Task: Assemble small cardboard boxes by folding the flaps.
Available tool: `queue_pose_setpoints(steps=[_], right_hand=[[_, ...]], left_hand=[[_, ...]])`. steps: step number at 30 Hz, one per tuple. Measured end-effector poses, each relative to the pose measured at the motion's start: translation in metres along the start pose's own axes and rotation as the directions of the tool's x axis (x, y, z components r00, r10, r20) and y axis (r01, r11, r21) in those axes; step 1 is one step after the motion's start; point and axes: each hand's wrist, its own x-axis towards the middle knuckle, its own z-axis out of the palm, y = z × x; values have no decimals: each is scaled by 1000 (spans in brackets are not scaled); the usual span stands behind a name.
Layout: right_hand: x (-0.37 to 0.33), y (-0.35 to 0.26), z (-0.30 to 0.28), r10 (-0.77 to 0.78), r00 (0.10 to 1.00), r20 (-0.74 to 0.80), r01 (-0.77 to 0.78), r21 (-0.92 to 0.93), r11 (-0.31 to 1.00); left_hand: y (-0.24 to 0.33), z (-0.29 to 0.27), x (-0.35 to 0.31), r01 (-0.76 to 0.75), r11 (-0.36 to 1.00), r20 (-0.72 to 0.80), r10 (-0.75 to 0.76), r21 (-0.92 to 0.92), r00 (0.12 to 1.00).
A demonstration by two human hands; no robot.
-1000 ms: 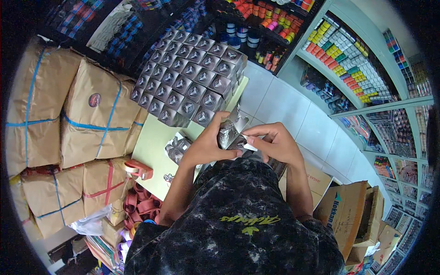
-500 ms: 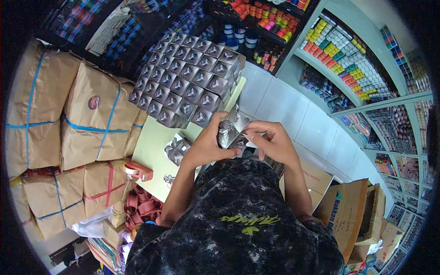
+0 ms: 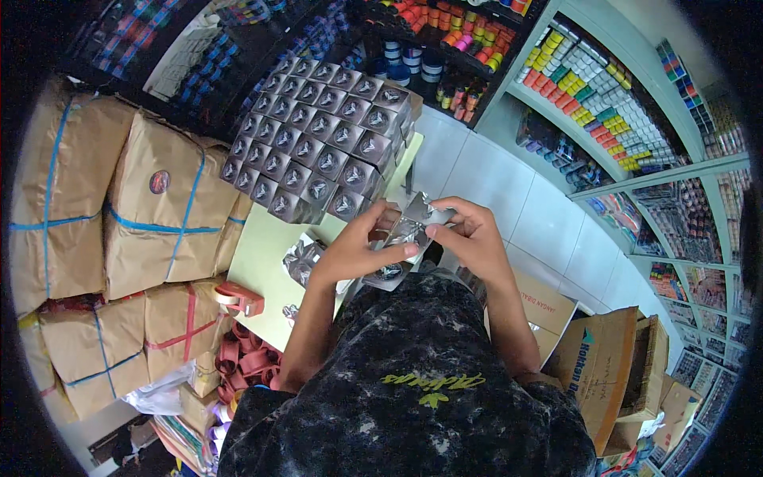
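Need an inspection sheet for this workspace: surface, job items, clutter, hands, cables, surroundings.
Surface: pale table, partly covered by a stack of grey boxes.
Job items: one grey box, held between the hands, top flap raised.
Clutter: silver package on the table; red tape dispenser at its left edge; red rings piled nearby.
Hands: left hand grips the box's left side; right hand pinches near the flap.
Cables: nothing seen.
Surroundings: brown wrapped parcels left; cardboard boxes and stocked shelves right.
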Motion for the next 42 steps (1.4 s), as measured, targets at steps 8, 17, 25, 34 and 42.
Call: queue_pose_setpoints(steps=[8,17,25,34,42], right_hand=[[3,-6,2,19,999,-29,-21,-79,997],[12,-3,7,-448,889,95,451,-346,823],[16,-8,-8,73,940,334,-79,5,997],[15,0,-5,132,959,252,-95,-151,984],[13,-14,6,-17,987,158,27,-66,997]], left_hand=[[-5,2,5,88,989,56,-82,-115,995],[-16,-8,8,112,991,-155,-100,71,983],[-1,-12,4,-14,981,-120,38,194,992],[19,-14,4,22,918,-37,-8,395,999],[4,-11,5,35,961,-116,-3,273,993]])
